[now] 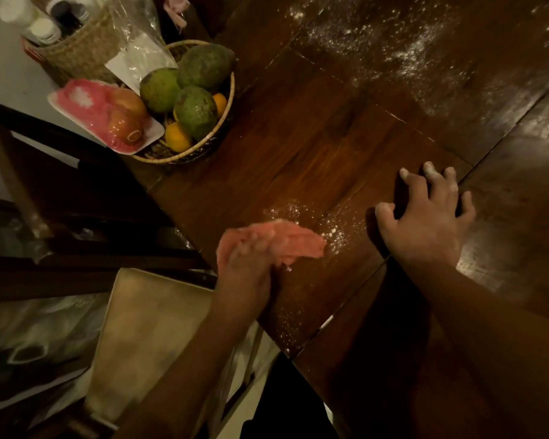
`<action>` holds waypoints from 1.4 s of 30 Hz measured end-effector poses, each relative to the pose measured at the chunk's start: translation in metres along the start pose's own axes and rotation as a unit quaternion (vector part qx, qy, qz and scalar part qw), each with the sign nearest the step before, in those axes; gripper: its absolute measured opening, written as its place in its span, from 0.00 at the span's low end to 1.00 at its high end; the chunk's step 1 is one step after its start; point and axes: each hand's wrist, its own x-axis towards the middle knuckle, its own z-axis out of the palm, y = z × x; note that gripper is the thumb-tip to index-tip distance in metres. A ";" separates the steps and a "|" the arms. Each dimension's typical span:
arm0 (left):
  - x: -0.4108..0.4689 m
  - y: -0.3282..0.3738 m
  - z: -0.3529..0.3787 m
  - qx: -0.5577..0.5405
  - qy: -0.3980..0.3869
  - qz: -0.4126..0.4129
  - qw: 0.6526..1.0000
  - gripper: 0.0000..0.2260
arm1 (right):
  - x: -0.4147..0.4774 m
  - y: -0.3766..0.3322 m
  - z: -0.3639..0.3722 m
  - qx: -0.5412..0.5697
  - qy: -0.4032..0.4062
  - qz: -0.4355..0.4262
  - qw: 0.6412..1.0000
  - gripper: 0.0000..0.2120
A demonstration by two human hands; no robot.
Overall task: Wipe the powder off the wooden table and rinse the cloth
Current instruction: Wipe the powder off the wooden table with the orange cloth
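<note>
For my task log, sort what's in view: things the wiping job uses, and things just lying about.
Job: pink cloth, left hand on it, powder, wooden table, right hand resting on the table.
Lying about: fruit basket, wrapped tray, woven basket of bottles, clear plastic bag.

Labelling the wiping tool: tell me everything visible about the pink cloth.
The pink cloth is soft-looking fabric, crumpled into a flat wad, motion-blurred. It lies on the wooden table near the table's edge, under the left hand, which rests on its near-left part; blur hides whether the fingers grip or press. Its right end sticks out free, bordering a patch of white powder. Nothing else touches it.
</note>
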 end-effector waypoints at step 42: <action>0.086 -0.104 -0.035 0.076 0.112 -0.237 0.962 0.25 | 0.002 0.006 0.005 -0.023 0.007 -0.045 0.999 0.31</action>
